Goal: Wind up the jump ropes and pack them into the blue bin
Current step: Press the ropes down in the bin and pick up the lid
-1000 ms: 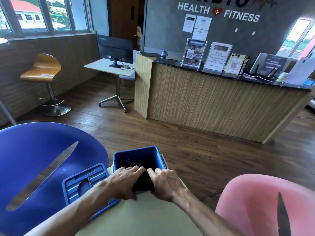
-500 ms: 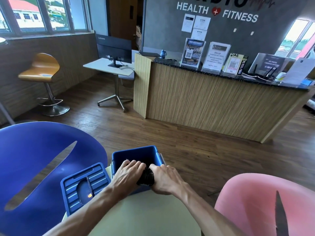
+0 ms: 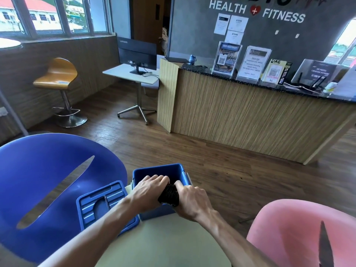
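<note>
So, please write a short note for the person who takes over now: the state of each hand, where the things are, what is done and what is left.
Left hand: its grip is on the black coiled rope bundle from the left side.
Right hand: grips the same bundle from the right side.
The bundle is wound up and sits at the near rim of the open blue bin, not yet let go. I cannot see what is deeper in the bin.
The bin's lid lies off, on the table to the left of the bin.
Left: lower the bundle fully into the bin and release it. No other ropes are in view.
</note>
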The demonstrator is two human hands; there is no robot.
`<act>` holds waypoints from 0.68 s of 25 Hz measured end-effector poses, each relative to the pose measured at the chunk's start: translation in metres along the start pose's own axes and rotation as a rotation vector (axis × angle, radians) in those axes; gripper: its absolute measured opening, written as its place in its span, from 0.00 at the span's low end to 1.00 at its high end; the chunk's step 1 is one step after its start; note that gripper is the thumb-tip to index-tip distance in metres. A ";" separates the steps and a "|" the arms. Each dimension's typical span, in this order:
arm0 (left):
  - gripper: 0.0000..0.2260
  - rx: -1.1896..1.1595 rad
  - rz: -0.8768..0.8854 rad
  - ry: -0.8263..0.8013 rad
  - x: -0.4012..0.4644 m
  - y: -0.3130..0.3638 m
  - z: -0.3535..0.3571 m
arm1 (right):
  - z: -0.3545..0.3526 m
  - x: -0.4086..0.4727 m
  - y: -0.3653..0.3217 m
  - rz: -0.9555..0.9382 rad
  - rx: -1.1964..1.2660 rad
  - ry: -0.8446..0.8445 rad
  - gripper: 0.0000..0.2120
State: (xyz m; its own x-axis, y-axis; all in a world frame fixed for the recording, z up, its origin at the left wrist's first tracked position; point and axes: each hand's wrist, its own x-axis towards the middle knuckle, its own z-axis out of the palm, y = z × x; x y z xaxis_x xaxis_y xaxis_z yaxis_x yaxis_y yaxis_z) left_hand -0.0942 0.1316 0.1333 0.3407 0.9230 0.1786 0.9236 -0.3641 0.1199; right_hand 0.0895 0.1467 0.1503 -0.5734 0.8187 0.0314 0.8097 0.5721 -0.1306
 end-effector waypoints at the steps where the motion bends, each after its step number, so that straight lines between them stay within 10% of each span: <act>1: 0.17 0.003 0.011 0.025 0.000 0.000 0.009 | 0.003 -0.001 0.002 -0.002 -0.001 0.008 0.15; 7: 0.18 -0.002 0.041 0.039 0.006 -0.004 0.029 | 0.030 0.003 0.010 0.017 0.056 -0.017 0.14; 12: 0.50 -0.033 -0.173 0.014 0.011 -0.015 0.051 | 0.054 0.022 0.020 0.147 0.253 -0.107 0.36; 17: 0.40 -0.080 -0.388 0.070 0.004 -0.043 0.083 | 0.088 0.059 0.021 0.376 0.410 -0.116 0.39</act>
State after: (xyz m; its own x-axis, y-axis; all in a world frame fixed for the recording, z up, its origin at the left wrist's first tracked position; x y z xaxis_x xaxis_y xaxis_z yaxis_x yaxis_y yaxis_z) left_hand -0.1175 0.1616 0.0483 -0.0463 0.9842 0.1712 0.9637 -0.0011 0.2668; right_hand 0.0618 0.2033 0.0619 -0.2837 0.9384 -0.1972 0.8593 0.1576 -0.4866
